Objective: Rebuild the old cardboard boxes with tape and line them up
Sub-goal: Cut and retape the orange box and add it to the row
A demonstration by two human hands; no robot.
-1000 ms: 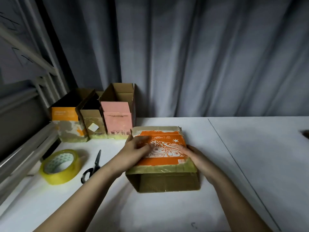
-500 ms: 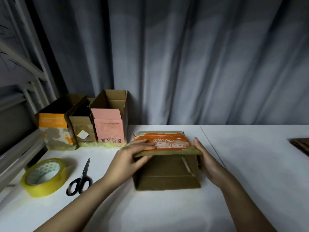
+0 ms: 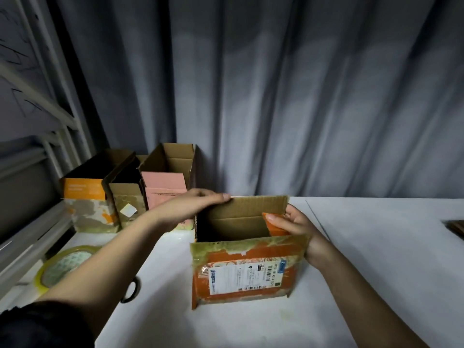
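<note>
Left hand [image 3: 193,207] and right hand [image 3: 298,229] grip the upright, open orange box [image 3: 246,270].

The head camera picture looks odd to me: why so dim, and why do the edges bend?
Head view: light is dim, falling mostly on the white table; the curtain stays shadowed. The wide lens bows the frame at left. The box label is too soft to read.

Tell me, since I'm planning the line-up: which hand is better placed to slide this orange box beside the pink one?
Probably the right hand: it grips the orange cardboard box on the side away from the pink cardboard box, so it can push leftward. The left hand lies between them.
</note>
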